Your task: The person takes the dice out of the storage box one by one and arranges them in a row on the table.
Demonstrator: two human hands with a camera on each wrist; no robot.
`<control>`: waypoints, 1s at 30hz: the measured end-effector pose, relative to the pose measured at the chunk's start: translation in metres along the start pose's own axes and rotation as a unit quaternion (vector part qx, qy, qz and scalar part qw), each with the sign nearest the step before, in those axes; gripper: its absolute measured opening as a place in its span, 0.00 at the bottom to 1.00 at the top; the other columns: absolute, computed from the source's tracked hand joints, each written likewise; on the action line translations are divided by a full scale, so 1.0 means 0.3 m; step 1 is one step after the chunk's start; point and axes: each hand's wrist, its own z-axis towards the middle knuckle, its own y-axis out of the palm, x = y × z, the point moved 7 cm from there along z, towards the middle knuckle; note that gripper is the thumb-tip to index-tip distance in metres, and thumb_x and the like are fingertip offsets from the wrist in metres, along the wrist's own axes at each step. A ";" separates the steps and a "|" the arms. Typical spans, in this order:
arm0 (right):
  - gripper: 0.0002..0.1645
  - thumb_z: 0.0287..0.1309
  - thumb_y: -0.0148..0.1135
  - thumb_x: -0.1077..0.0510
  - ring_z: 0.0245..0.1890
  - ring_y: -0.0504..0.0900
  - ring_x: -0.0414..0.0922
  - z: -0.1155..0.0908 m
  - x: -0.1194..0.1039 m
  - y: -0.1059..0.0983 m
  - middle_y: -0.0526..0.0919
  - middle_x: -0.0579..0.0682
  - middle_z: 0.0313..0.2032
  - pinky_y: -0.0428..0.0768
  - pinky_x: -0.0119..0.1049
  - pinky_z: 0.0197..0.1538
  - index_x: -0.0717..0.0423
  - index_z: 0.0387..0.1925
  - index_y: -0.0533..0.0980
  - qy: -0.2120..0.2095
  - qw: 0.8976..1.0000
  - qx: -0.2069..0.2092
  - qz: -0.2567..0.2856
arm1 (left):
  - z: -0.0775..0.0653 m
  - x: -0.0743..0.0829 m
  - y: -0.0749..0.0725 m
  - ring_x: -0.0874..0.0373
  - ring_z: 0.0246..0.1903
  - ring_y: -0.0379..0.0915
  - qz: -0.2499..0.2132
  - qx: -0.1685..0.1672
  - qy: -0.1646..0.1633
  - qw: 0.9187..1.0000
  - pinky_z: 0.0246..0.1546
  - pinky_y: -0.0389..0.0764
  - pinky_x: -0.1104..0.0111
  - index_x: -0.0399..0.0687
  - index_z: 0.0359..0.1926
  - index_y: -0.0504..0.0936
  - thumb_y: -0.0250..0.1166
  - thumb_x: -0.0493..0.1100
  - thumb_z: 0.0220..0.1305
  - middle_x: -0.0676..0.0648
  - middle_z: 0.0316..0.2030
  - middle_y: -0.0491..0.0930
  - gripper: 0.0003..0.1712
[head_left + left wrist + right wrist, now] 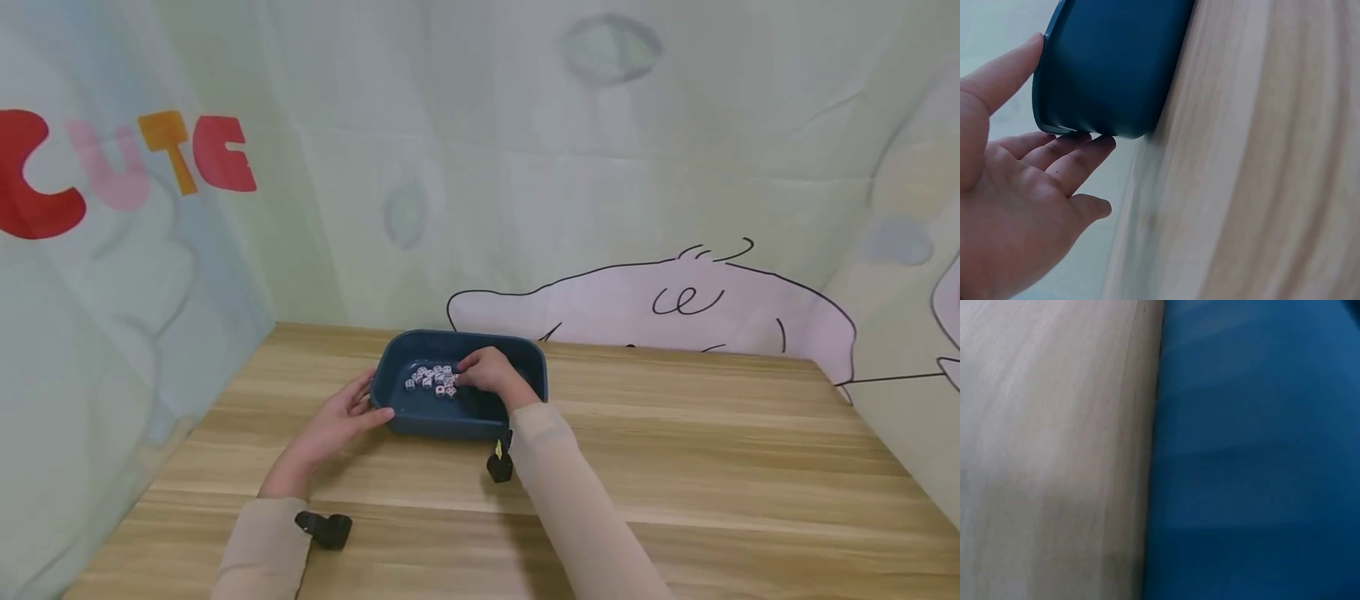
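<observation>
Several small white dice (430, 377) with dark pips lie in a loose cluster on the floor of a dark blue tray (450, 427). My left hand (335, 423) is at the tray's left end, thumb at the near rim and fingertips against the end wall. In the left wrist view, the fingers (1082, 164) are extended and the palm stands apart from the tray. My right hand (491, 372) reaches over the near side into the tray, fingertips at the right edge of the dice. Whether a die is between those fingertips, I cannot tell.
The tray stands on a wood-grain table (712, 467), close to its back edge. Behind it hangs a printed cloth backdrop (525, 208). Small black devices sit at both wrists. The right wrist view shows just table and blue tray wall (1247, 462).
</observation>
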 end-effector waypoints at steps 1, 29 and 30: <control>0.15 0.55 0.68 0.60 0.35 0.79 0.44 0.000 -0.002 0.000 0.84 0.55 0.42 0.81 0.37 0.44 0.60 0.45 0.83 -0.003 1.000 0.002 -0.007 | 0.001 0.001 0.000 0.35 0.71 0.47 -0.001 0.000 0.001 1.000 0.69 0.56 0.50 0.38 0.75 0.42 0.63 0.44 0.66 0.32 0.73 0.46 0.49; 0.10 0.58 0.65 0.62 0.38 0.76 0.47 0.000 -0.013 0.022 0.83 0.55 0.41 0.78 0.40 0.48 0.62 0.41 0.84 -0.010 0.999 0.004 -0.047 | 0.002 -0.005 -0.003 0.36 0.71 0.47 -0.003 -0.001 0.002 1.000 0.68 0.56 0.50 0.38 0.75 0.42 0.63 0.44 0.66 0.32 0.73 0.46 0.49; 0.10 0.58 0.65 0.62 0.38 0.76 0.47 0.001 -0.014 0.022 0.83 0.55 0.41 0.78 0.40 0.48 0.62 0.40 0.84 -0.010 0.999 0.004 -0.049 | 0.003 -0.006 -0.003 0.36 0.71 0.47 -0.003 -0.001 0.002 1.000 0.68 0.56 0.50 0.38 0.75 0.42 0.63 0.43 0.66 0.32 0.73 0.46 0.49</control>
